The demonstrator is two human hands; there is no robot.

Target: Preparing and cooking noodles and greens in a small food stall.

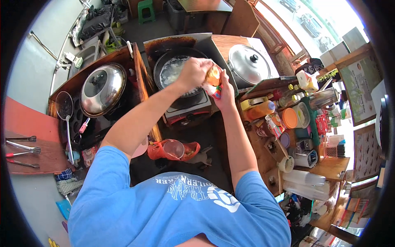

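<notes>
One orange-and-red plastic packet (213, 77) is held in mid-air above the right rim of the wok (191, 52), its long axis running roughly front to back, the far end leaning slightly left. The right hand (224, 94) pinches it along the right side between thumb and fingers; the left hand (193, 74) has its fingertips pressed together on the far end, though blur hides exactly how they meet the film. Of the two, the left hand is nearer the pale, foamy liquid (170, 72), reaching across the wok, and the packet lies to the right of that liquid. Beneath the wok stands a gas stove (185, 109). Past its right edge, a domed steel lid (249, 66) rests close to the near edge of a wooden counter (224, 43)
</notes>
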